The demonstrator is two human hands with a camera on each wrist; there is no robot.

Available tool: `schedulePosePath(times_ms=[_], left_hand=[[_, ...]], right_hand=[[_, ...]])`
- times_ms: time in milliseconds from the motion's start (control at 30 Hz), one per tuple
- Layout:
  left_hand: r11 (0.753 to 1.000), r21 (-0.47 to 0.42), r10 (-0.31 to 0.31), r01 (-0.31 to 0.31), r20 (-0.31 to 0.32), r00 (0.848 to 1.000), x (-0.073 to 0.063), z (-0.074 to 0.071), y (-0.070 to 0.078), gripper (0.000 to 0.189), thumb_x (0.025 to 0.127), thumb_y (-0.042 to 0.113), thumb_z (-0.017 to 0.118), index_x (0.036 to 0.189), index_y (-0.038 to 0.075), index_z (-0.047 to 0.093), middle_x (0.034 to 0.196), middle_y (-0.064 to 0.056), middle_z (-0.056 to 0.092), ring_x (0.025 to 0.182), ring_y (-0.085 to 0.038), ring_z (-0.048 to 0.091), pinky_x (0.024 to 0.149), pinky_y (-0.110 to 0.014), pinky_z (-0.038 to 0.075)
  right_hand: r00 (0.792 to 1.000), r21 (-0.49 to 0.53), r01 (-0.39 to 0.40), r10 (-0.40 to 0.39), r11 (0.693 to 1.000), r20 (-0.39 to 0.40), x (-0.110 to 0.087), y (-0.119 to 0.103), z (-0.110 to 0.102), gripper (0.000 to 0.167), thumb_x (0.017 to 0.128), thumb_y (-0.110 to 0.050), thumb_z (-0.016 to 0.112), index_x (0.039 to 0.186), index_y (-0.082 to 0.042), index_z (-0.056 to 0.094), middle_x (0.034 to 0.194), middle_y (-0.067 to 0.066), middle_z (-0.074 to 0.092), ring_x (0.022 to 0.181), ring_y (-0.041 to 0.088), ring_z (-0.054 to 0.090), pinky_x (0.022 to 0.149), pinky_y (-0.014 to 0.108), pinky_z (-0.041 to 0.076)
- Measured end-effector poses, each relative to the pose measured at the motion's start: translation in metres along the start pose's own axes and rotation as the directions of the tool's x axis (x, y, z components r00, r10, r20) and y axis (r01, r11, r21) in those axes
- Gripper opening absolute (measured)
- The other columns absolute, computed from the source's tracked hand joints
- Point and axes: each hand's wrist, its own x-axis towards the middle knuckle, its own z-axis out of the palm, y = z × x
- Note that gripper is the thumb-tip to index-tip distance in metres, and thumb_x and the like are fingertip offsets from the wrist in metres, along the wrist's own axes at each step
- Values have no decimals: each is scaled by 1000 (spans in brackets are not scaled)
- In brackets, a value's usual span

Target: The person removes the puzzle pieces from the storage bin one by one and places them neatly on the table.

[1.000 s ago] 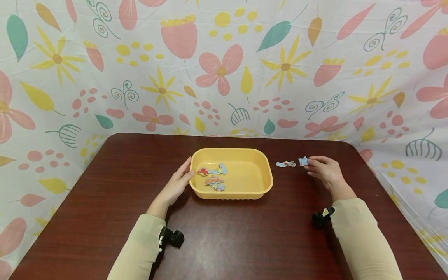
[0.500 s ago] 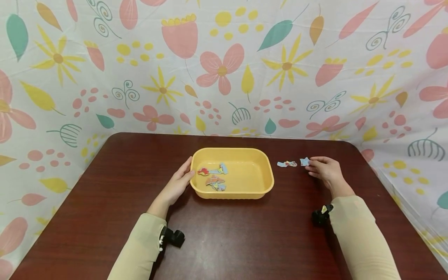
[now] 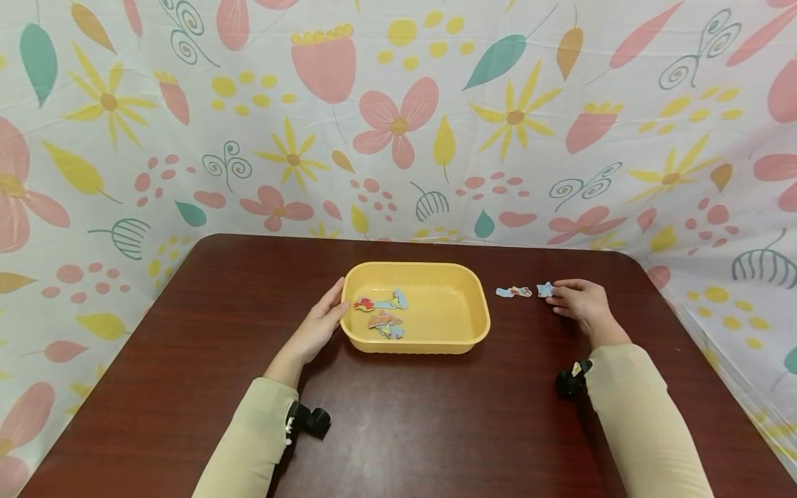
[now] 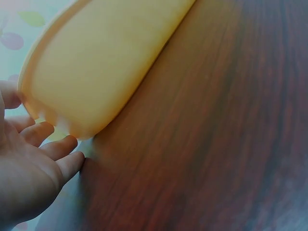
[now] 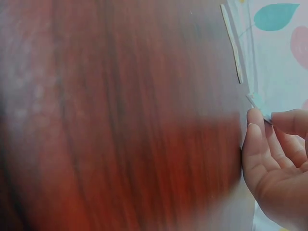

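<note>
From my station I log: left hand (image 3: pixel 313 332), grip loose, thumb at the yellow tray's (image 3: pixel 445 315) left rim. Right hand (image 3: pixel 584 306), grip nearly closed, pinching a light-blue piece (image 3: pixel 544 290) beside a longer cutout (image 3: pixel 514 292) on the tabletop (image 3: pixel 448 422).

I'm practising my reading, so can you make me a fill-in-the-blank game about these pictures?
1. The tray is ____ in colour.
2. The person's ____ hand touches the tray's rim.
3. The other hand pinches a small picture piece that is ____ (inside or outside) the tray.

Missing words: yellow; left; outside.
</note>
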Motion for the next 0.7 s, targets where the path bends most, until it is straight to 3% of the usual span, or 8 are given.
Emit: schedulePosePath(times_ms=[200,700], left_hand=[[1000,-4,1,-1,-4,1000,0,0,1,58,103,12,36,153,10,8,158,-15,11,143,-30,20,114,-45,25],[1000,1,5,-5,6,1000,2,-1,-3,58,103,12,36,153,10,7,159,-15,10,143,-31,21,113,-46,26]], right_hand=[[1000,-36,-7,7,999,-1,2,-2,2,47,97,-17,50,135,11,40,76,-17,62,71,0,67,66,23,57],[1000,-58,-19,19,998,4,-1,-9,6,55,95,-25,56,133,11,41,82,-17,59,73,-1,67,68,22,57]])
